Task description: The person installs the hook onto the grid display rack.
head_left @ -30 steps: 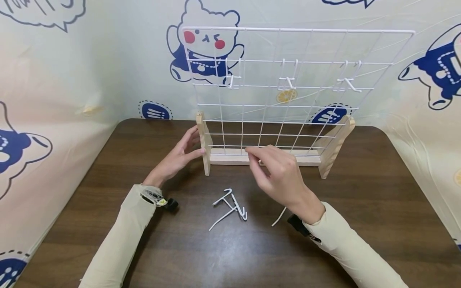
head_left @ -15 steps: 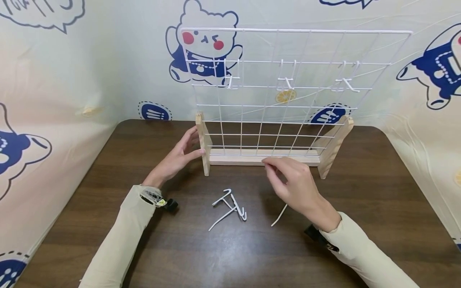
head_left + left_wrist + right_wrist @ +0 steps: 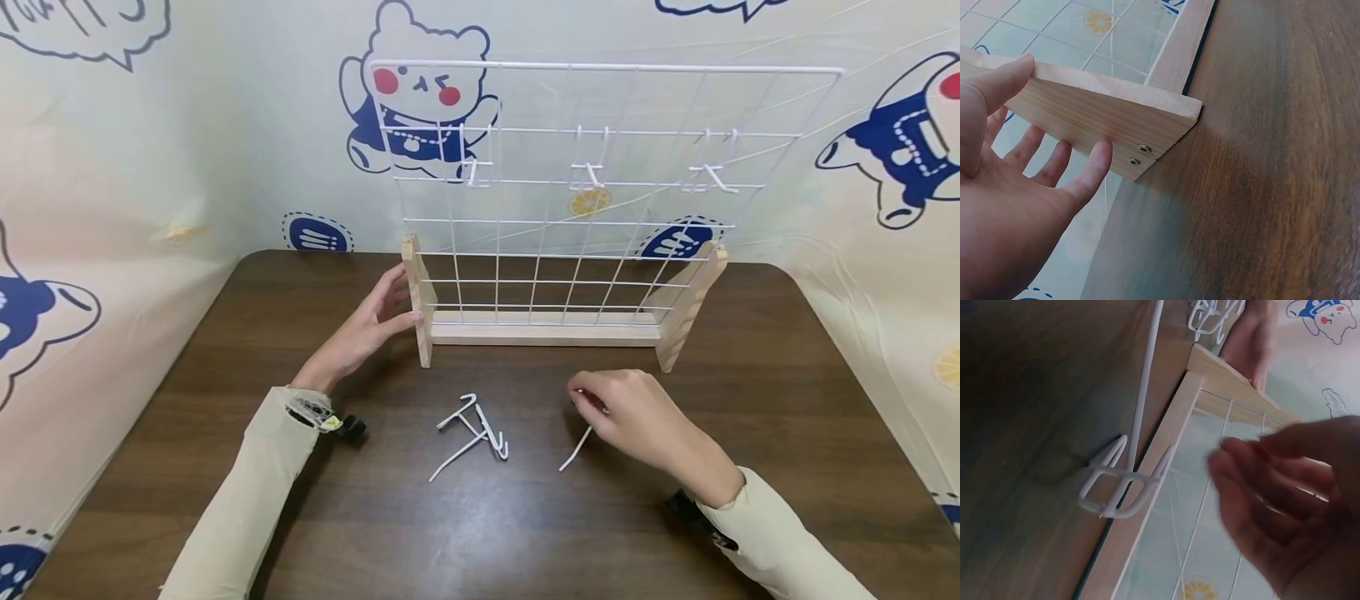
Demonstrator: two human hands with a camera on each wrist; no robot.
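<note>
Wooden panel (image 3: 1110,115) against left hand (image 3: 358,332), fingers (image 3: 1098,159) spread; right hand (image 3: 630,417), blurred, seems loosely curled beside a white hook (image 3: 1140,409).

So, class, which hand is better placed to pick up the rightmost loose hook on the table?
Probably the right hand: it is close to that hook and appears to hold nothing. The left hand is farther off and grips the wooden side panel.
</note>
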